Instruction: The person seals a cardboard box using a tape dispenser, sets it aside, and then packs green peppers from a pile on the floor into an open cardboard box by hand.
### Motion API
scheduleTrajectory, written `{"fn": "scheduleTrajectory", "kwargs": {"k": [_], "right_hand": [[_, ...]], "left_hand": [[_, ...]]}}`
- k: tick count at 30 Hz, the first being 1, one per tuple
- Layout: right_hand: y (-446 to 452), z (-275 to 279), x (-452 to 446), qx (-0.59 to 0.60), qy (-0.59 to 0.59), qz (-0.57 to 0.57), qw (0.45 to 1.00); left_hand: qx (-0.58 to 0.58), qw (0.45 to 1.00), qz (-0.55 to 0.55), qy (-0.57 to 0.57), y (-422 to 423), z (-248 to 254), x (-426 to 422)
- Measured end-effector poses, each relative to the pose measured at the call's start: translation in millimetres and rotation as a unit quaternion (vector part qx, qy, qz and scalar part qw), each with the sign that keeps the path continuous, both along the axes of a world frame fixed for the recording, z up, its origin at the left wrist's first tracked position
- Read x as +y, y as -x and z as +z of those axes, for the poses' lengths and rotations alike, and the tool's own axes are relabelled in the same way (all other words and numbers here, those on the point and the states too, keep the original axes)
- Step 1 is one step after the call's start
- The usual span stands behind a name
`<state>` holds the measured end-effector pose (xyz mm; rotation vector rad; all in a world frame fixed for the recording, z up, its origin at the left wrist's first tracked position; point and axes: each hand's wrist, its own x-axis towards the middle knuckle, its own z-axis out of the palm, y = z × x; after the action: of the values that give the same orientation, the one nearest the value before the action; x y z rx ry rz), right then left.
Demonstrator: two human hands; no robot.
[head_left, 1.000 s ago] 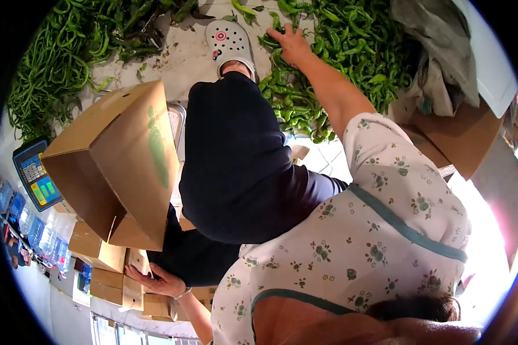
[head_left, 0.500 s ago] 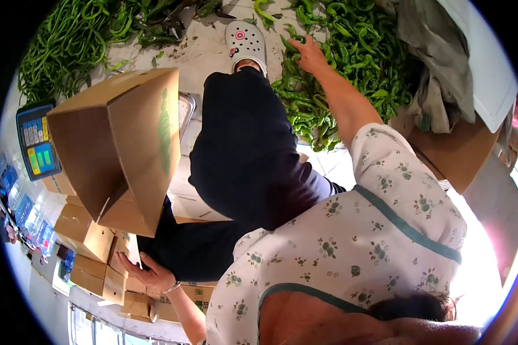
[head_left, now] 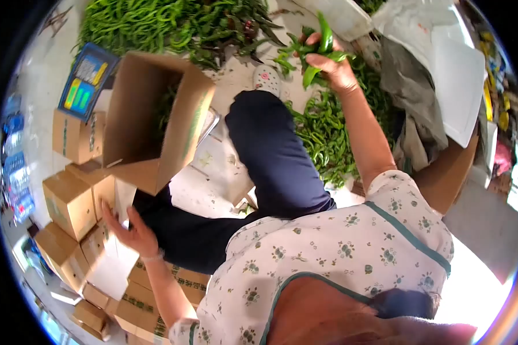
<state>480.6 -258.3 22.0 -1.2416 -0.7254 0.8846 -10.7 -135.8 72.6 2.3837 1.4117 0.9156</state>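
Several green peppers (head_left: 326,35) are gripped in my right hand (head_left: 335,68), raised over the pepper pile. The pile of green peppers (head_left: 322,141) spreads over the floor beneath my right forearm. My left hand (head_left: 133,234) is empty, fingers spread, below a tall open cardboard box (head_left: 193,123) and apart from it. Some green shows in the shadow inside that box; its full contents are hidden. My bent knee stands between the box and the pile.
Longer thin green peppers (head_left: 132,29) and darker vegetables (head_left: 230,34) lie at the back. A blue scale display (head_left: 86,80) stands left of the box. Closed cartons (head_left: 69,204) are stacked at left. Grey cloth (head_left: 411,86) and a white foam board (head_left: 457,86) stand at right.
My right hand has closed on several peppers and lifted them off the pile. My left hand stays open below the box. The whole view has shifted, showing more on the right.
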Motion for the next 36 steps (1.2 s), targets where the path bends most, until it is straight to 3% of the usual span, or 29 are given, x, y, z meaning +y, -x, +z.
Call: {"fn": "scheduleTrajectory", "kwargs": {"k": [4, 5, 7, 8, 11, 13, 15, 18, 20, 22, 26, 27, 29, 32, 36], "right_hand": [[51.4, 99.9, 77.4, -0.024, -0.114, 0.210, 0.971], [72.8, 108.8, 93.5, -0.100, -0.055, 0.216, 0.970], [115.2, 137.5, 140.9, -0.124, -0.097, 0.307, 0.939], [135.2, 155.0, 154.5, -0.095, -0.026, 0.344, 0.934], [172.5, 146.9, 190.4, -0.139, 0.090, 0.365, 0.916], [168.8, 127.6, 200.8, -0.267, 0.105, 0.331, 0.899], [131.6, 119.6, 191.6, -0.218, 0.087, 0.338, 0.911], [49.1, 75.6, 172.0, -0.221, 0.106, 0.263, 0.933], [-28.6, -34.7, 158.9, -0.295, 0.170, 0.114, 0.933], [-87.8, -117.8, 119.8, -0.383, 0.381, 0.028, 0.841], [-123.7, -267.0, 65.0, -0.448, 0.540, 0.078, 0.708], [-109.8, -282.0, 55.6, -0.409, 0.547, 0.047, 0.729], [-90.1, -307.8, 46.1, -0.426, 0.572, 0.024, 0.701], [-91.6, -322.5, 36.0, -0.337, 0.587, 0.012, 0.736], [-122.3, -284.6, 18.3, -0.273, 0.569, 0.091, 0.771]], "left_hand": [[-0.222, 0.974, -0.025, 0.034, -54.3, 27.2, 35.7], [-0.261, 0.964, -0.026, 0.033, -58.8, 16.3, 46.7], [-0.293, 0.949, -0.011, 0.115, -62.8, 18.3, 70.0], [-0.341, 0.928, -0.024, 0.148, -62.4, 14.2, 77.4], [-0.343, 0.929, -0.022, 0.136, -52.1, 6.6, 73.1], [-0.252, 0.960, -0.020, 0.122, -32.1, 4.2, 67.3], [-0.185, 0.976, -0.020, 0.115, -10.3, 14.1, 52.1], [-0.036, 0.996, 0.018, 0.083, 21.6, 23.1, 30.9], [0.006, 0.995, 0.028, 0.095, 28.8, 21.6, 17.5], [0.070, 0.994, 0.019, 0.080, 25.4, 12.0, 7.8], [0.250, 0.966, -0.044, 0.037, 8.8, 6.2, 11.0], [0.234, 0.970, -0.038, 0.056, 2.9, 7.1, 15.3], [0.240, 0.967, -0.002, 0.086, -8.6, 8.9, 20.6], [0.243, 0.965, -0.012, 0.098, -16.2, 5.2, 27.9], [0.246, 0.964, -0.015, 0.099, -38.5, 4.9, 32.2]]}}
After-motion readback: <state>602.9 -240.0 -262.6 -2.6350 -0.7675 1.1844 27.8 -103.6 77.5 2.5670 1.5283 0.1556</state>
